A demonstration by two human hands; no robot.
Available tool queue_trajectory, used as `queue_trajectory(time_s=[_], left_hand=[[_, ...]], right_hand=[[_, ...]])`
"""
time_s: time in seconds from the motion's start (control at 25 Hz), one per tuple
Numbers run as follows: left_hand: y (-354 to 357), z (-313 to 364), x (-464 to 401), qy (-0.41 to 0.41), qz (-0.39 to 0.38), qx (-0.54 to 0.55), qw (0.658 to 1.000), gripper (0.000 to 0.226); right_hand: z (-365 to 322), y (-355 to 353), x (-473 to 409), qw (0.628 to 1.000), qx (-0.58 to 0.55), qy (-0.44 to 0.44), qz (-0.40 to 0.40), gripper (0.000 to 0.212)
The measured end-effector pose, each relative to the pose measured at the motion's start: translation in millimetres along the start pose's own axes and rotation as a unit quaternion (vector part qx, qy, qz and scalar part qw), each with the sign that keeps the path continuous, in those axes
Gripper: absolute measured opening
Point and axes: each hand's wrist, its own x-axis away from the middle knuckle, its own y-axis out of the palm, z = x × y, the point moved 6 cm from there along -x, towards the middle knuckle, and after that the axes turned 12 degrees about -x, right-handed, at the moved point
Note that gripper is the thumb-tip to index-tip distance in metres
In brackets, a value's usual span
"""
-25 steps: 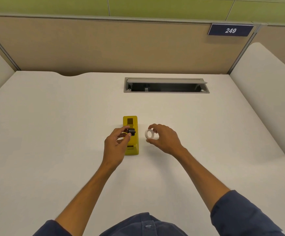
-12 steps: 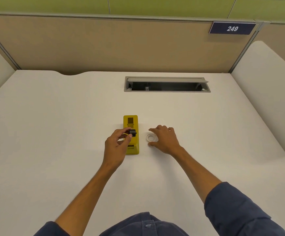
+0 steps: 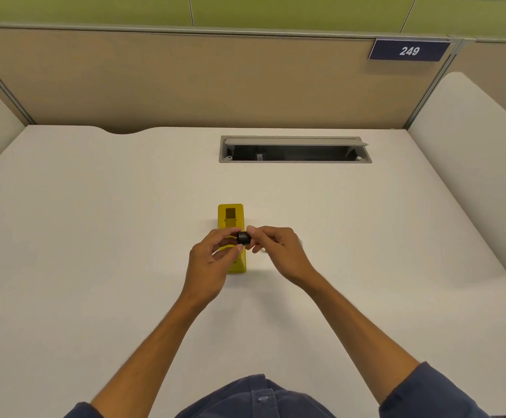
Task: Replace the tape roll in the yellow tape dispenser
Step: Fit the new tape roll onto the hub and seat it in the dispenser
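Note:
The yellow tape dispenser (image 3: 230,218) lies lengthwise on the white desk (image 3: 95,236), its near half covered by my left hand (image 3: 208,267). A small black spool core (image 3: 243,238) is held just above the dispenser's right edge. My left hand pinches its left end with thumb and fingertips. My right hand (image 3: 279,251) pinches its right end. The white tape roll lies on the desk under my right hand and is almost fully hidden; only a sliver shows.
A grey cable hatch (image 3: 294,149) is sunk into the desk further back, lid open. Beige partition panels (image 3: 185,82) wall off the back, with a "249" plate (image 3: 409,50). White side panels (image 3: 469,152) border the right.
My right hand set the white roll flat on the desk, let go of it, then moved left to the black core. My left hand kept holding the core over the dispenser.

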Motion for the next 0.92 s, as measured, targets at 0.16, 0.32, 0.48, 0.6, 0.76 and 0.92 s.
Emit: queue_trajectory(time_s=[0.16,0.32,0.48,0.6,0.76,0.92], left_hand=[[-0.4,0.8,1.9,-0.001,-0.003,0.017,1.0,0.034],[-1.9,-3.7,0.4,-0.034,0.002,0.009,0.999,0.026],[2.0,-2.8,1.6,-0.03,-0.018,0.002,0.999,0.025],[0.7,-0.8,2.0,-0.035,-0.009,0.01,0.999,0.025],[-2.1,-1.9,3.3,-0.039,-0.006,0.024,0.999,0.026],[-2.1,-2.7,4.9,-0.041,-0.006,0.021,0.999,0.027]], right_hand=[[-3.5,0.4,4.6,0.997,-0.072,0.015,-0.013,0.013],[-1.1,-2.8,8.4,0.994,-0.101,0.027,-0.013,0.018],[4.7,-7.4,6.4,0.993,-0.103,0.045,-0.025,0.017],[14.8,-35.7,-0.5,0.997,0.049,0.018,0.052,0.014],[45.4,-73.3,-9.8,0.901,0.428,0.051,0.041,0.048],[72.5,-78.2,-17.5,0.822,0.564,0.077,-0.027,0.063]])
